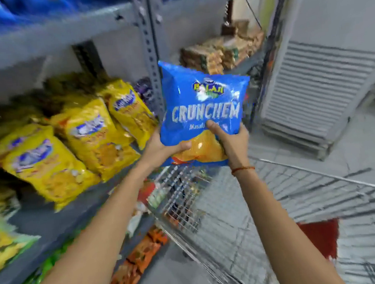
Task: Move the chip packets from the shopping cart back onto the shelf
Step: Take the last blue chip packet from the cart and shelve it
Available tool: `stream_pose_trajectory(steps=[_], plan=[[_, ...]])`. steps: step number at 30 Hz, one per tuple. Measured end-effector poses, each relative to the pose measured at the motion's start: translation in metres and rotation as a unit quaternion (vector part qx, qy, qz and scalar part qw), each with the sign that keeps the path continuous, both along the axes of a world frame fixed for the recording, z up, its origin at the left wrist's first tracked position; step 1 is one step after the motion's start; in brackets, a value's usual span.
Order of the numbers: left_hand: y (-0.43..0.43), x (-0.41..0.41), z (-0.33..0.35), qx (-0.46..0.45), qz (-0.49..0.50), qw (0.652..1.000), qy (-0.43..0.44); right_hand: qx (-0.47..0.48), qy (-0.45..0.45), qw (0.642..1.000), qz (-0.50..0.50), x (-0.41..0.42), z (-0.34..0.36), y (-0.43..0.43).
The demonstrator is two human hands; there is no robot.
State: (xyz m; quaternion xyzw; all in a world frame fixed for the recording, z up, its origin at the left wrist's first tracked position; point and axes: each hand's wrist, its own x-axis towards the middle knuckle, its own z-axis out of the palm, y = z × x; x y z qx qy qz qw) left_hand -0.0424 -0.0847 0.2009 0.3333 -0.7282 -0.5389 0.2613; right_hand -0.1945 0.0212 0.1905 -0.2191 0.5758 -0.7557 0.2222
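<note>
You hold one blue chip packet [201,108] up in front of you with both hands. It hangs in the air above the front of the shopping cart [211,208], just beside the grey shelf [52,225] post. Your left hand [159,148] cups the bottom left corner, and its fingers are curled around the edge of the bag. Your right hand [230,142] grips the bottom right part, with the thumb pressed on the front and the fingers tucked behind.

The bag looks puffy and full of air, so it is likely very light. The shiny skin may be slippery. The chips inside can crack, so do not squeeze the fat middle. Hold it by the flat sealed edges or low corners, as you do now.

Yellow snack bags [85,138] lean in a row on the shelf to your left. There is bare shelf in front of them. The picture is blurry, so I cannot tell what else is in the cart.
</note>
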Motion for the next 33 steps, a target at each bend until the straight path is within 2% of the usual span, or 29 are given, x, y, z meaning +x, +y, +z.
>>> stream_pose_trajectory(steps=[5,9,14,24,28,33], plan=[[-0.011,0.066,0.105,-0.137,0.118,0.982,0.053,-0.105,0.074,0.99,0.066,0.053,0.111,-0.036],[-0.006,0.128,0.179,-0.253,0.209,0.942,0.076,-0.194,0.099,0.968,0.124,0.106,0.186,-0.061],[0.001,0.209,0.245,-0.327,0.263,0.9,0.115,-0.271,0.109,0.936,0.195,0.175,0.257,-0.081],[0.008,0.336,0.304,-0.319,0.367,0.863,0.141,-0.299,0.149,0.882,0.331,0.305,0.333,-0.128],[-0.001,0.372,0.302,-0.307,0.396,0.855,0.132,-0.273,0.157,0.881,0.352,0.346,0.331,-0.152],[-0.02,0.406,0.286,-0.268,0.414,0.863,0.111,-0.234,0.155,0.888,0.364,0.383,0.31,-0.174]])
